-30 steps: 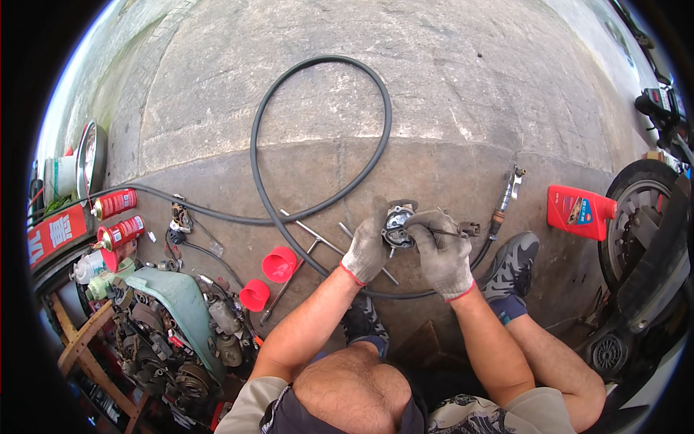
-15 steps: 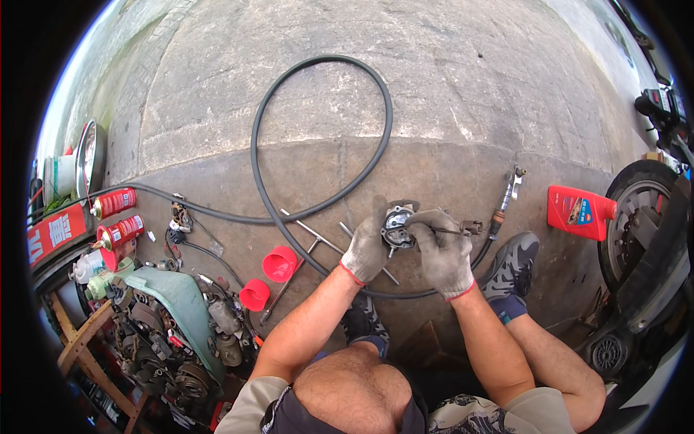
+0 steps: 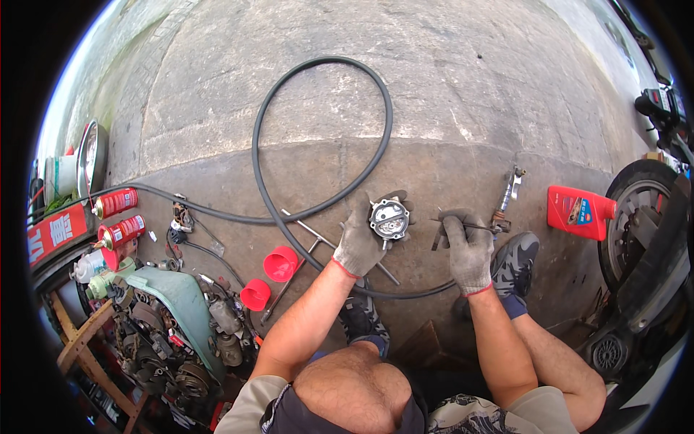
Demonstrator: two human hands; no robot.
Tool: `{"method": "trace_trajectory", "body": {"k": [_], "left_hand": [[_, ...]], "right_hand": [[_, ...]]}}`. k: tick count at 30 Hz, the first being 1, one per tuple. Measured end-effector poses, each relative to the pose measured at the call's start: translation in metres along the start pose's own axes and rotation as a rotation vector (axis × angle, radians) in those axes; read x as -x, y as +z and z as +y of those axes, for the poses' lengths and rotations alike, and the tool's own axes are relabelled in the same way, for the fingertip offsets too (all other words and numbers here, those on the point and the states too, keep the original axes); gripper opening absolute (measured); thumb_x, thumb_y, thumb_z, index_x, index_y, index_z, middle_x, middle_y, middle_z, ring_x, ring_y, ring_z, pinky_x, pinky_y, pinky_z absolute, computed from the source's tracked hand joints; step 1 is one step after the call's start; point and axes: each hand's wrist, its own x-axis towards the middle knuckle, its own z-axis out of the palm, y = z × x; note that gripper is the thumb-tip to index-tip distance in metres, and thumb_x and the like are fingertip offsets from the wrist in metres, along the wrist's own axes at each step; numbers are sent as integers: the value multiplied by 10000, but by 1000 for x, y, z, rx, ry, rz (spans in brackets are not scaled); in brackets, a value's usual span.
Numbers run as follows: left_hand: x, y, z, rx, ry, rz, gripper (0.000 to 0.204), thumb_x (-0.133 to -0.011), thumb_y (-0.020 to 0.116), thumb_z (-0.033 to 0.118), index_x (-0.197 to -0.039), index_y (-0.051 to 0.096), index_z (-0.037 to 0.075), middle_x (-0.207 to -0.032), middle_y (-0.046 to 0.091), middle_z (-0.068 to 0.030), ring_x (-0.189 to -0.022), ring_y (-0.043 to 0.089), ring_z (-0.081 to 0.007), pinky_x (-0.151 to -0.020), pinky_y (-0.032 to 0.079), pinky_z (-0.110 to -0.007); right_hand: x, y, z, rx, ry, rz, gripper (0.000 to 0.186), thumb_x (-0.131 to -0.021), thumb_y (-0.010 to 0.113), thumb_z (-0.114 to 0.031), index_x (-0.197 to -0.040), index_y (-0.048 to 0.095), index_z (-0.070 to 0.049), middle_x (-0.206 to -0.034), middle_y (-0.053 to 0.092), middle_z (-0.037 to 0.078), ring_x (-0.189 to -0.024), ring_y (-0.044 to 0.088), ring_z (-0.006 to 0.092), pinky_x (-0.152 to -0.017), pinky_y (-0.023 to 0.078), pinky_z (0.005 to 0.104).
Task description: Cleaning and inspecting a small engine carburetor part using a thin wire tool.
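Both hands wear grey work gloves with red cuffs. My left hand (image 3: 359,242) grips a round metal carburetor part (image 3: 390,219), its open face turned up; small lugs stand round the rim and a short stub points toward me. To its right, apart from it, my right hand (image 3: 468,253) is closed on a thin dark tool (image 3: 480,226). The tool's shaft sticks out to the right and ends in a brownish block. Its exact kind I cannot make out. A dark, thin shape shows at the left of those fingers.
A black hose (image 3: 254,137) loops over the concrete, ending near an air gun (image 3: 510,192). T-handle wrenches (image 3: 307,229) and two red cups (image 3: 280,264) lie left. Red spray cans (image 3: 121,231) and a pile of parts (image 3: 163,347) sit farther left; a red oil bottle (image 3: 577,213) stands right.
My right hand has moved right and toward me, away from the carburetor part, taking the thin tool along. The carburetor part's face is now in plain view, and my left hand has shifted slightly.
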Motion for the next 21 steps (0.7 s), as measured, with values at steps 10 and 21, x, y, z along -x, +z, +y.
{"method": "trace_trajectory", "body": {"k": [10,21], "left_hand": [[0,-1,3,41,-9,-40,899,-956,327,725,-1429,447,-29,-1250,633,-207,-1090,671,-312,-807,615,-408],[-1,-3,2,84,-13,0,830,-973,380,680,-1421,463,-14,-1258,638,-179,-1112,659,-312,-840,591,-426]], "right_hand": [[0,1,18,189,-112,-12,137,-946,611,-92,-931,711,1,-696,643,32,-602,577,86,-555,460,251],[1,3,18,190,-6,-47,145,-919,610,-101,-902,717,-4,-767,674,142,-728,677,243,-681,514,338]]}}
